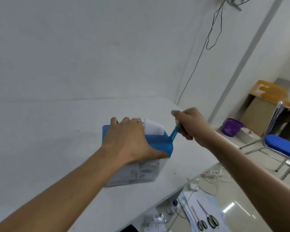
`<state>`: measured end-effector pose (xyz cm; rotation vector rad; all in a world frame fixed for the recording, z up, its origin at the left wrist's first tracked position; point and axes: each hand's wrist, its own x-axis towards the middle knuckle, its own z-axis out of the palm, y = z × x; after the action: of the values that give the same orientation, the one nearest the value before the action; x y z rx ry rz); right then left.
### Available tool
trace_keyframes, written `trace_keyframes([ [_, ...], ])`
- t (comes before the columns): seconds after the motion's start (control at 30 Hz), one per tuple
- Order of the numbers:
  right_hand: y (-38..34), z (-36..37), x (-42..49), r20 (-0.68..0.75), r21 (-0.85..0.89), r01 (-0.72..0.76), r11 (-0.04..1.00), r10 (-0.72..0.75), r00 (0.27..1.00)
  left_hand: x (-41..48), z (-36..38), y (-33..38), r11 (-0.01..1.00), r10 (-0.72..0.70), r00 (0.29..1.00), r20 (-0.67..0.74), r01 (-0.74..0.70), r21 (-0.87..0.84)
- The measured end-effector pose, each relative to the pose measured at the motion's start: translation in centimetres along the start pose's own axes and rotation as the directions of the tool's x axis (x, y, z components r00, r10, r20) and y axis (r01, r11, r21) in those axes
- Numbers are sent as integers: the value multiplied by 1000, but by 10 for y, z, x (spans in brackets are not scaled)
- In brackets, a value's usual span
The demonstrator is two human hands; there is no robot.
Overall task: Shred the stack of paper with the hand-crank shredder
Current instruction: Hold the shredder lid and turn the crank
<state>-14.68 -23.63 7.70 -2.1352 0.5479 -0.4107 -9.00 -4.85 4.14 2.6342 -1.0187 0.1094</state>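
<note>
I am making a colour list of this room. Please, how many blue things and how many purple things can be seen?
Blue: 2 (the shredder's blue plastic top with crank, held by the left hand and right hand; the blue padded chair seat)
Purple: 1 (the purple plastic mesh basket)
Total: 3

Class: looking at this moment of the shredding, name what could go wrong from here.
1. The left hand lies on the shredder right beside the paper; fingers might stray towards the slot.
2. The shredder stands near the table edge; hard cranking by the right hand could push it off.
</note>
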Motion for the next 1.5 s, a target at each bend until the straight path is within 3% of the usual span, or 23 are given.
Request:
trace_keyframes([
  [0.2,18,35,63,109,-22,-135,991,136,985,0,3,3,999,-9,999,-39,11,43],
  [0.33,51,61,49,125,83,-233,969,221,967,2,6,5,994,-51,997,-58,56,89],
  [0.43,75,65,27,108,121,-216,969,204,973,3,7,8,986,-73,995,-65,82,145],
  [0.67,86,51,-19,274,-59,-215,975,223,936,5,5,8,975,-80,997,6,77,206],
  [0.83,67,17,-58,391,-34,-210,977,206,897,5,8,10,976,-87,996,2,85,200],
  [0.97,31,-26,-69,441,102,-295,950,222,869,5,6,12,983,-82,997,7,80,165],
  [1.07,14,-42,-48,478,128,-233,964,146,866,5,6,14,989,-78,997,22,74,130],
  [1.23,6,-22,9,374,207,-224,952,134,918,4,9,14,988,-58,998,4,57,143],
  [1.37,7,0,40,286,90,-183,979,150,947,5,11,14,988,-53,998,-15,54,144],
  [1.5,31,30,61,303,15,-257,966,241,922,4,11,15,984,-62,997,-40,67,165],
])
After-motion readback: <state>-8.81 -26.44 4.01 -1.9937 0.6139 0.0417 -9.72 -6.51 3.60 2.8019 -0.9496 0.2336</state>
